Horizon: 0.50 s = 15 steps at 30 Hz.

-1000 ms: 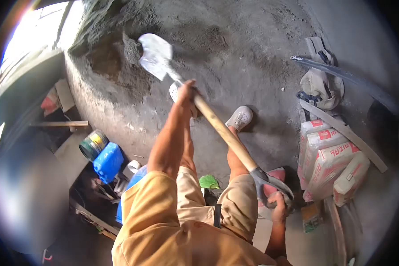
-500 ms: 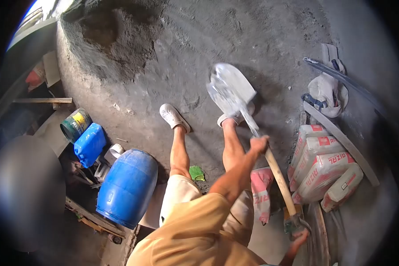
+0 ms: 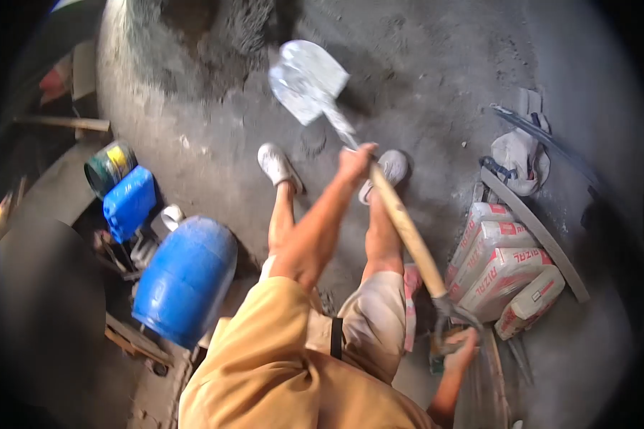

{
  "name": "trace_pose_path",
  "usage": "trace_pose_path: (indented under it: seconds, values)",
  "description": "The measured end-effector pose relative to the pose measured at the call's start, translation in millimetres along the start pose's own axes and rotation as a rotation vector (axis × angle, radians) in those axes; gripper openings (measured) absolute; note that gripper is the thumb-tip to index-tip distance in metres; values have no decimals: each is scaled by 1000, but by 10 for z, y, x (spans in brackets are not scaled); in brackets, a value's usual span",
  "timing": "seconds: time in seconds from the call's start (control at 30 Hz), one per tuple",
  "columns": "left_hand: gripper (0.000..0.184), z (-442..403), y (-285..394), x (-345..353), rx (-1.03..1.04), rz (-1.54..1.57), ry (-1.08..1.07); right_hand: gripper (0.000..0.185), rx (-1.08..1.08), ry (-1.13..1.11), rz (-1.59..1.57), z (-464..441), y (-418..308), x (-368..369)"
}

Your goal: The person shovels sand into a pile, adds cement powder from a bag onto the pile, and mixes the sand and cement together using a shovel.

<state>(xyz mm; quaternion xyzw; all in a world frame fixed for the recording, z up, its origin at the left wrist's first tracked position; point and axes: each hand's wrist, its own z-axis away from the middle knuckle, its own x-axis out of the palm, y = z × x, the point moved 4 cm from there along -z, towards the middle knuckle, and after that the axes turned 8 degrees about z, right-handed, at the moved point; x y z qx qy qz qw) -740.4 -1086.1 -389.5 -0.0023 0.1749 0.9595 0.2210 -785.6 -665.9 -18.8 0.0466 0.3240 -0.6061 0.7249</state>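
Observation:
A shovel (image 3: 409, 227) with a pale metal blade and a wooden shaft slants across the view. Its blade hangs over the grey ground beyond my feet, near a heap of grey, sandy-looking material (image 3: 229, 53); I see no load on it. My left hand (image 3: 356, 163) is closed around the shaft just below the blade's neck. At the shaft's other end, my right hand (image 3: 462, 347) is wrapped round the grip of the handle, low and to the right.
On the left lie a blue barrel (image 3: 186, 279), a blue jerrycan (image 3: 129, 202) and a dark green bucket (image 3: 109, 169). Stacked red-and-white bags (image 3: 504, 268) stand to the right beside a curved plank (image 3: 537, 232). Farther up is a pale cloth bag (image 3: 519, 161).
The shovel has swung forward and left, its blade now nearer the grey heap. Both hands have moved with it, still gripping the shaft and handle.

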Motion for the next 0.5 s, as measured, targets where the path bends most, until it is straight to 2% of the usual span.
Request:
trace_pose_path:
  seconds: [0.03, 0.07, 0.1, 0.13, 0.17, 0.2, 0.23, 0.3, 0.33, 0.37, 0.4, 0.47, 0.5]
  values:
    - [26, 128, -464, 129, -36, -8, 23, 32, -103, 23, 149, -184, -154, -409]
    - [25, 558, -489, 347, -48, 96, -1, 32, -87, 233, 230, -234, -440, -574]
    - [30, 559, -945, 533, -53, 202, -15, 24, -172, 329, 365, -523, -552, -999]
    - [41, 533, -1364, 653, -57, 314, -24, 24, -120, 275, 375, -802, -757, -1312]
    - [49, 703, -1387, 714, -93, 340, 43, 30, -76, 209, 386, -1054, -1000, -1406]
    - [60, 862, -1282, 767, -130, 365, 116, 34, -228, 191, 508, -1216, -1294, -1265]
    - [68, 940, -1255, 787, -199, 463, 75, 40, -363, 174, 640, -1271, -1583, -1097]
    - [67, 909, -1378, 745, -181, 485, 121, 35, -402, 140, 873, -1644, -1938, -943]
    - [66, 892, -1413, 734, -154, 489, 145, 35, -409, 137, 882, -1831, -2079, -864]
    - [65, 761, -1805, 737, -239, 587, 133, 30, -436, 131, 998, -1985, -2226, -754]
    - [65, 672, -1965, 694, -239, 597, 137, 25, -466, 123, 1108, -2174, -2350, -609]
    - [57, 623, -2211, 627, -426, 738, 143, 39, -453, -8, 1230, -2565, -2551, -328]
    - [57, 575, -2262, 618, -429, 746, 144, 39, -457, -6, 1238, -2609, -2547, -311]
